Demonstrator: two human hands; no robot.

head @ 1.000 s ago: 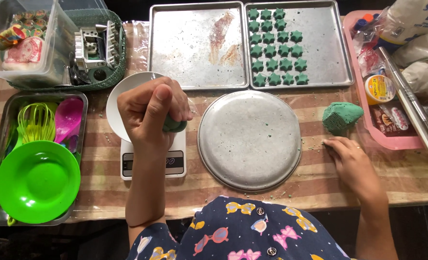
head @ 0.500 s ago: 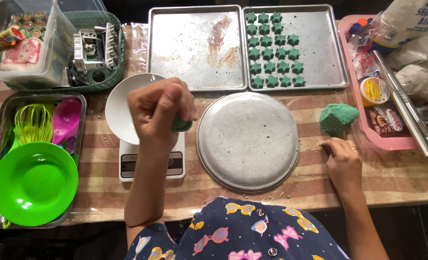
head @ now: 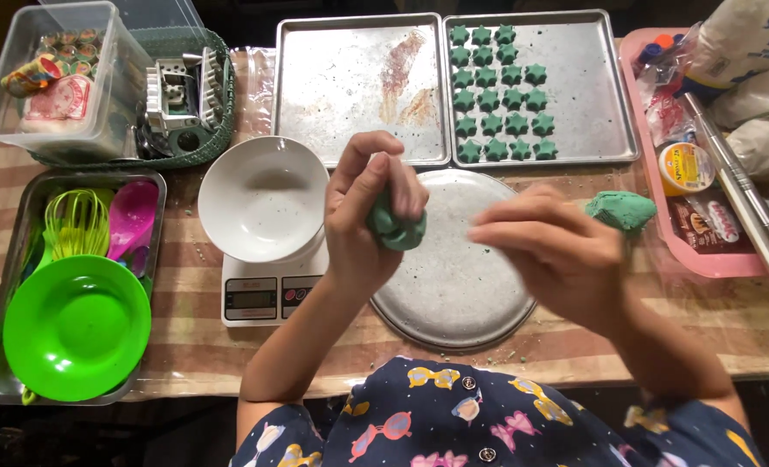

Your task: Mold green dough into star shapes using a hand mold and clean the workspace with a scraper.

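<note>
1. Nearest the camera, the person's patterned dark shirt is filling the 6 o'clock edge; both forearms are reaching up from it over the striped table.
2. The left hand is closing around a small green dough piece, fingers curled and pinching it above the round metal plate.
3. The right hand is hovering at 3 o'clock of the dough piece, blurred, fingers loosely together, holding nothing visible and not touching the piece.
4. At 9 o'clock of the plate, a white bowl is sitting on a kitchen scale; it is looking empty.
5. The larger green dough lump is lying on the table at 2 o'clock of the plate.
6. Progress, judged: the far right tray is carrying star-shaped green cookies over only its left part; the left tray is bare, so much shaping is remaining.
</note>
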